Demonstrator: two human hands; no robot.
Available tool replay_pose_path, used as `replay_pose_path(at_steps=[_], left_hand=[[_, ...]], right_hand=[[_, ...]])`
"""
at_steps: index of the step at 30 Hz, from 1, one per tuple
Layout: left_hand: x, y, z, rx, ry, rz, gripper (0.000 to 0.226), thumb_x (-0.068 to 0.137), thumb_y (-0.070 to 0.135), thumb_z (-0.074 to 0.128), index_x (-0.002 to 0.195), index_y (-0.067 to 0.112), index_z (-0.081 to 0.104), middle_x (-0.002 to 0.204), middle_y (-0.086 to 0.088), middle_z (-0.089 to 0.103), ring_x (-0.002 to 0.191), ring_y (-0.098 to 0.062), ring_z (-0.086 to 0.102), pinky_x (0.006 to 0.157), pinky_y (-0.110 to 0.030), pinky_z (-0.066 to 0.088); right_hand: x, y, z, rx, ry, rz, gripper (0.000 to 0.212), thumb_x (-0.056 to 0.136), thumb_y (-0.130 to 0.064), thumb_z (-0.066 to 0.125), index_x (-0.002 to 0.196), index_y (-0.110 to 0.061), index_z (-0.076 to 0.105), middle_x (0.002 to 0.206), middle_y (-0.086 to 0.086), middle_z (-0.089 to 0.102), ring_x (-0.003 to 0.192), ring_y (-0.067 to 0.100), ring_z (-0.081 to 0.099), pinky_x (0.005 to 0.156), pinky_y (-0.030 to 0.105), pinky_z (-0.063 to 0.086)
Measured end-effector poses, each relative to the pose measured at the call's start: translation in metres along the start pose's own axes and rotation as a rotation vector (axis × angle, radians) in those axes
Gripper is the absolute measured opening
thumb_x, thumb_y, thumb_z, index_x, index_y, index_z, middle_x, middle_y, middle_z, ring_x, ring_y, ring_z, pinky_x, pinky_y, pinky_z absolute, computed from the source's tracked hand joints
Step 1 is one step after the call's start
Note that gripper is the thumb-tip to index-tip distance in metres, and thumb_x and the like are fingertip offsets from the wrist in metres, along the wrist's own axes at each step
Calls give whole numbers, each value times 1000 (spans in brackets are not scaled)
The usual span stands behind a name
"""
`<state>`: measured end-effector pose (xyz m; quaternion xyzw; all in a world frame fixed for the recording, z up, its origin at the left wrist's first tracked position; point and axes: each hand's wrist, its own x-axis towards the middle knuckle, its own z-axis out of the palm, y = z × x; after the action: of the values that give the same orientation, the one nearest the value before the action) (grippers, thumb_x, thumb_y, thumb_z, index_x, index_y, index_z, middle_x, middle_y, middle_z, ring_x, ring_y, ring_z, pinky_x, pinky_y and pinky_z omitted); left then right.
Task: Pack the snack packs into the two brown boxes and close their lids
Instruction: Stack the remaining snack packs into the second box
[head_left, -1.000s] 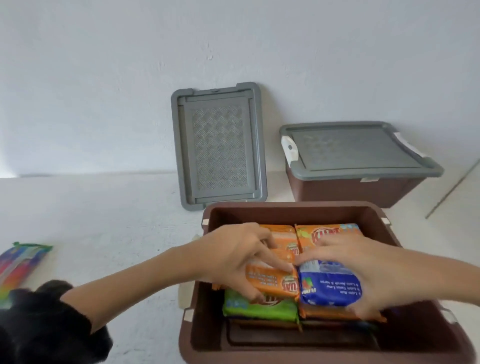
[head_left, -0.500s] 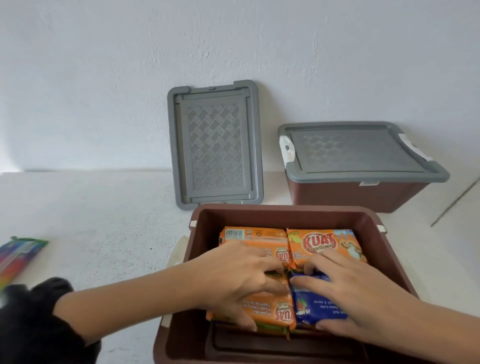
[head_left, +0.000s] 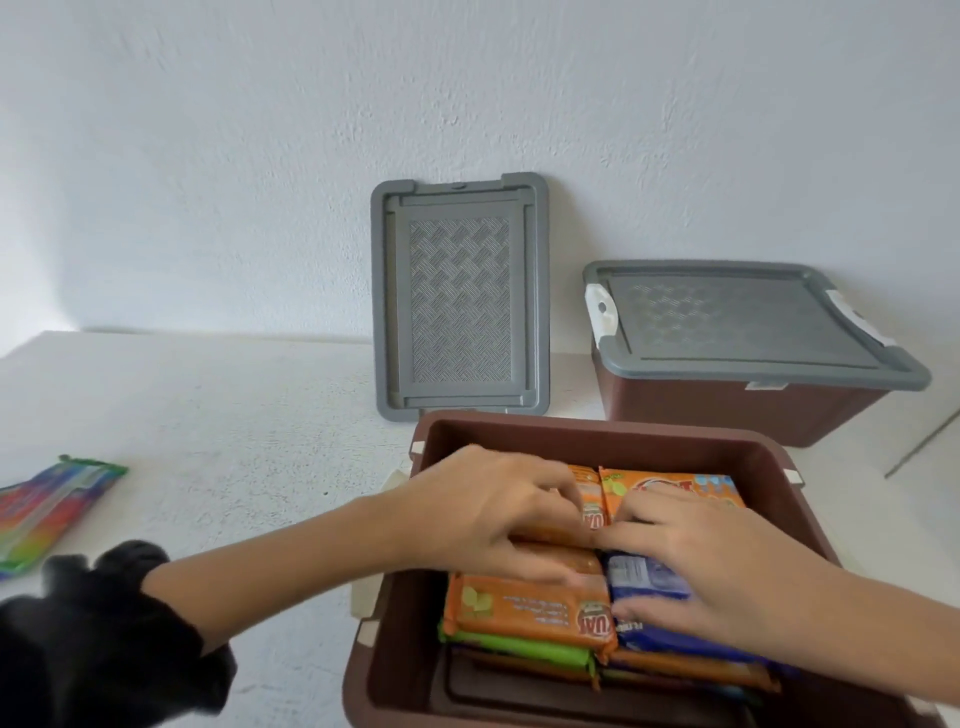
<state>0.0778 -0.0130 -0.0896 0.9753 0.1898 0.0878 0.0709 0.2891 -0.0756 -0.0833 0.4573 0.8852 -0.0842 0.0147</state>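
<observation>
Left hand (head_left: 493, 512) lies palm-down with fingers spread over the orange snack packs (head_left: 524, 608) inside the open brown box (head_left: 613, 434); it presses on them and pinches nothing. Right hand (head_left: 691, 566) lies just beside it, fingers likewise spread, flat on a blue snack pack (head_left: 641, 577) and reaching onto an orange pack (head_left: 675, 483) farther in. The index fingertips of both hands meet near the middle of the stack. Beneath the hands, the packs sit in two side-by-side piles; a green pack (head_left: 514, 647) shows under the orange one on the left pile. The near part of the box floor is bare.

Beyond the left hand, a loose grey lid (head_left: 460, 296) stands upright against the white wall (head_left: 311, 130), its lower edge on the surface (head_left: 208, 426) just behind the open box. Beyond the right hand, a second brown box (head_left: 737, 410) sits with its grey lid (head_left: 727, 322) on. Well to the left of the left hand, a rainbow-coloured packet (head_left: 52, 506) lies flat on the surface. A black sleeve (head_left: 104, 639) covers the left forearm near the frame's lower corner.
</observation>
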Motion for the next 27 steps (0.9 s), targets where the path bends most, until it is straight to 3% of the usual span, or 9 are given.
replay_pose_path(at_steps=[3,7,11,14,17,21,27], left_hand=[[-11,-15,-18,-31,164,-109,29,89,45,49,106,30,66,106,12,62,92,-5,61,63,-32,53],[-50,-39,-47,-15,386,-295,25,88,38,52,104,27,68,101,12,64,88,-4,61,67,-31,54],[-116,-65,-80,49,553,-533,29,86,40,52,105,26,68,102,11,64,90,-3,60,74,-24,53],[-181,-88,-96,85,638,-772,22,86,33,58,105,28,67,102,10,61,90,-6,59,78,-31,53],[-252,-112,-98,148,626,-1043,19,86,27,63,105,28,66,106,6,60,93,-10,58,82,-39,52],[-340,-138,-79,44,558,-1416,28,86,25,64,114,20,63,116,-7,57,102,-21,58,88,-33,47],[-419,-164,-24,-178,405,-1736,41,91,29,56,129,15,51,129,-14,50,117,-27,50,97,-34,40]], right_hand=[[20,-4,-19,9,115,-38,54,77,-65,31,118,-41,56,102,-20,51,94,-2,46,75,19,46],[61,-26,-48,54,239,-141,30,88,-45,52,118,-41,58,104,-19,54,99,-4,46,82,17,42],[125,-63,-68,100,286,-242,28,87,-38,58,115,-35,62,100,-13,59,96,3,52,84,26,47],[183,-99,-73,105,324,-342,26,87,-35,58,113,-32,62,98,-9,59,93,6,51,81,31,48],[242,-139,-65,94,312,-412,25,88,-32,57,113,-29,62,98,-7,57,90,8,50,78,30,47],[315,-194,-38,56,240,-466,27,87,-29,57,113,-26,62,101,-2,58,86,8,44,71,26,40],[391,-262,21,-24,105,-508,41,88,-28,57,129,-23,52,116,9,53,111,23,50,80,30,44]])
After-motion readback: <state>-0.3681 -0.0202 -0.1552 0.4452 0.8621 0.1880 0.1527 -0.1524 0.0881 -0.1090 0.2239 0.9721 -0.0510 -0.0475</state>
